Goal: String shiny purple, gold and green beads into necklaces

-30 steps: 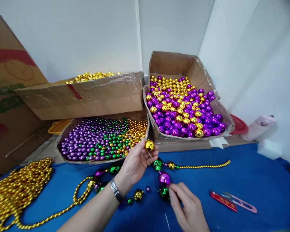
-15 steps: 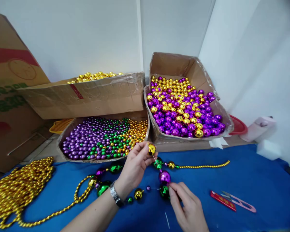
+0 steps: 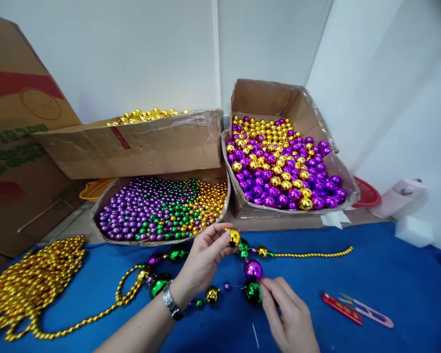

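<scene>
While my left hand (image 3: 206,257) pinches a gold ball (image 3: 234,237) just above the blue cloth (image 3: 371,274), my right hand (image 3: 290,318) grips the thread by the purple ball (image 3: 253,269) and green ball (image 3: 253,292). Several balls are strung already; boxes (image 3: 242,206) behind hold plenty more.

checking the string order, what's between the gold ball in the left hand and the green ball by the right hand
In the head view, one purple ball sits between the gold ball and the green ball.
</scene>
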### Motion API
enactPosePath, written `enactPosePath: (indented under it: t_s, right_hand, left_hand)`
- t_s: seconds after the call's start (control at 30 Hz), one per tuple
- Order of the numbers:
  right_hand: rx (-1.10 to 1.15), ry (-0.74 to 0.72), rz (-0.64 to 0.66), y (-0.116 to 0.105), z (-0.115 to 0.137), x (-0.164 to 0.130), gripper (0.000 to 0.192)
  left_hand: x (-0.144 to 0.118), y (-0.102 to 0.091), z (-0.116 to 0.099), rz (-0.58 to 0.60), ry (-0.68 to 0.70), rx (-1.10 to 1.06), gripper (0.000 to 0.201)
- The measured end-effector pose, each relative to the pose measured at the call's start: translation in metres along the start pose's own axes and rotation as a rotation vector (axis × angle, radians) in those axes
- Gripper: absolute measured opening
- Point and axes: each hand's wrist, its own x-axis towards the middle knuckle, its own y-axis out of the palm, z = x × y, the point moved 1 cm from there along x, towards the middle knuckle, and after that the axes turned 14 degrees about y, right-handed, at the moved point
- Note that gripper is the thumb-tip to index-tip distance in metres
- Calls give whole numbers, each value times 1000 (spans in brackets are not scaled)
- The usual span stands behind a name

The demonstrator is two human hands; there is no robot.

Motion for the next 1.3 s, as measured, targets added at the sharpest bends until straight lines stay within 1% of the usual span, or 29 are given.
enactPosePath:
  t_s: [0.33,0.5,0.57,0.63,0.7,0.77,0.83,0.9,0.93,0.97,1.03,1.1,1.2,1.3]
  right_hand:
    - [-112,-128,-15,4,-10,-4,21]
    - [-113,-103,-2,5,-10,-4,21]
    - [-111,-106,9,5,-10,-4,22]
    - [-90,-88,12,6,-11,-4,22]
    - [-39,-44,19,6,-10,-4,22]
    - [49,59,46,6,-9,-3,19]
    - [213,259,98,7,-8,-3,19]
    - [437,490,167,9,-8,-3,26]
    - [548,576,213,10,-8,-3,30]
    - [644,631,255,12,-8,-3,34]
    - [768,676,292,15,-6,-2,38]
    - [828,694,254,20,-5,-2,41]
    - [882,705,180,26,-3,-1,42]
    - [931,712,174,29,-4,0,42]
  left_hand:
    - [-6,-3,-3,8,28,229,24]
    - [-6,-6,-3,-8,-39,94,24]
    - [-7,-7,-2,-9,-33,108,24]
    - [-8,-8,0,11,-11,169,26]
    - [-10,-8,2,35,-14,191,27]
    - [-11,-8,3,36,-40,153,28]
    - [-12,-8,4,14,-64,91,27]
    - [-11,-8,4,-19,-71,37,27]
    - [-10,-9,4,-35,-70,20,27]
    - [-10,-9,4,-53,-66,11,27]
    - [-10,-9,3,-78,-51,28,28]
    - [-11,-8,3,-65,-33,95,28]
    - [-15,-5,2,35,-17,208,29]
    - [-13,-6,-7,161,-8,278,30]
